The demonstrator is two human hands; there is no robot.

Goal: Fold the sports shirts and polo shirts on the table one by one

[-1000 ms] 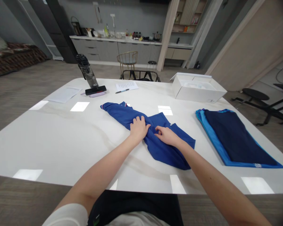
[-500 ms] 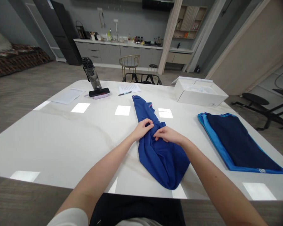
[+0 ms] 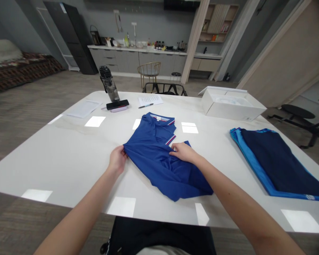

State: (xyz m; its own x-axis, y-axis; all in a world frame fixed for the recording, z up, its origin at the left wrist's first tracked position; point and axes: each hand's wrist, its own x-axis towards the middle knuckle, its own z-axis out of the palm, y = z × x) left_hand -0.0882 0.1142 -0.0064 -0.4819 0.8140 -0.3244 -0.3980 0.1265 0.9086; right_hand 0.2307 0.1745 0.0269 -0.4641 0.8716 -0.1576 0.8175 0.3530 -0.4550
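Note:
A blue polo shirt [image 3: 156,156] lies partly spread on the white table in front of me, its striped collar pointing away. Its lower part is bunched and creased. My left hand [image 3: 118,158] is closed on the shirt's left edge and pulls the cloth out into a point. Above the middle of the shirt, my right hand [image 3: 184,152] pinches the fabric near a sleeve cuff with red and white trim. The right fingertips are partly hidden in the folds.
Folded garments in navy and bright blue [image 3: 279,159] lie on the table's right side. Behind them stands an open white box [image 3: 231,106]. A bottle [image 3: 110,85], a phone [image 3: 117,104], a pen [image 3: 146,106] and paper sheets [image 3: 85,108] are along the far side.
My left hand has moved left, drawing out the shirt's edge, so the cloth is wider and the collar shows. My right hand stays near the middle, holding the fabric.

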